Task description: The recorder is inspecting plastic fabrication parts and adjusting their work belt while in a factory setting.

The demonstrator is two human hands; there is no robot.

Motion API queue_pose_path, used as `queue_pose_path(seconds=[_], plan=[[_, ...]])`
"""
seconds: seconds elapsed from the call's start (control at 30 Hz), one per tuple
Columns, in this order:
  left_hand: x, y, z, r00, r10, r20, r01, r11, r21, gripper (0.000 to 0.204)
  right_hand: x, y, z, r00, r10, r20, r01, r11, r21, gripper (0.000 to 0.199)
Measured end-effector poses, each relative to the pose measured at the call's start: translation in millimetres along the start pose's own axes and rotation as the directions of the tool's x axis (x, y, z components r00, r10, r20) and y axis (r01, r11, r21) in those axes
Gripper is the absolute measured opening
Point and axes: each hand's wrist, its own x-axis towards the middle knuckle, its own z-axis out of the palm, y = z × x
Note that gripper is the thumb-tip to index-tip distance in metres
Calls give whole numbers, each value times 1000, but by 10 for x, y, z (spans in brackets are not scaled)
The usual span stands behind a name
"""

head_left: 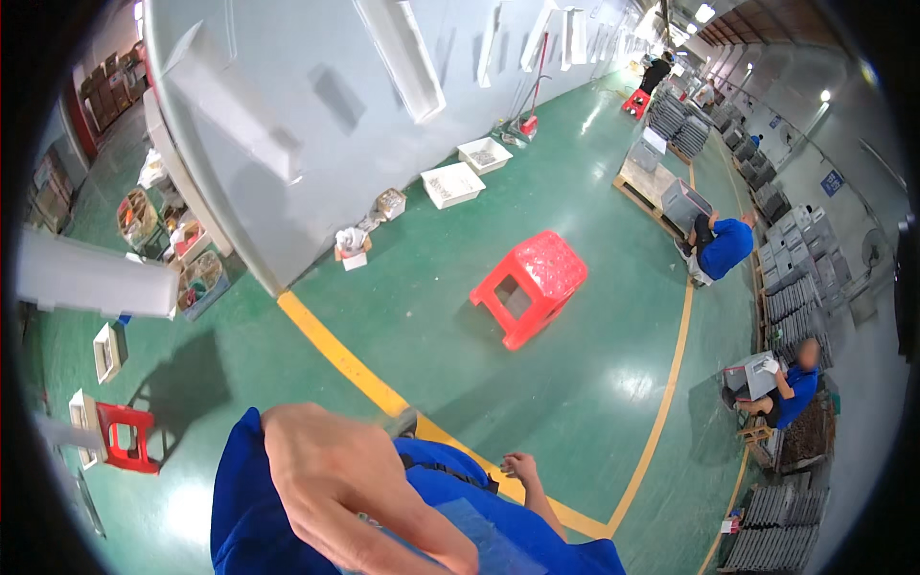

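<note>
My left hand [335,470] is very large in the lower middle, close to the camera. Its fingers bend down and inward, with the tips turned out of sight. What they hold, if anything, is hidden. Just beside it lies a see-through bluish sheet [494,537] in front of my blue shirt [450,462]; whether the hand touches it I cannot tell. Lower down, on the right of my body, hangs my right hand [520,467], its fingers loosely bent and apart with nothing visible in them. A red plastic stool [541,278] stands on the green floor ahead of me.
Yellow lines [340,359] cross the floor. Along the pale wall [307,125] sit white trays [452,186] and a small box [391,202]. Another red stool [126,439] is at left. Two people in blue, one near [791,388], one farther [725,251], sit by stacked grey parts at right.
</note>
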Motion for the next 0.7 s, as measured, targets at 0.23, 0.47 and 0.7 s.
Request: queue_pose_path(seconds=[0.23,0.47,0.7], plan=[[225,-1483,-500,938,-335,-93,253,841,-479,14,317,65,-383,986,163,-35,-167,973,-159,22],[124,-2989,-634,963,-201,-178,129,928,-350,13,1421,-895,-840,987,125,100,-86,941,-327,24],[444,-3986,-809,969,-222,-109,218,975,-49,8,2832,-3611,-1259,932,-281,231,346,879,-328,26]])
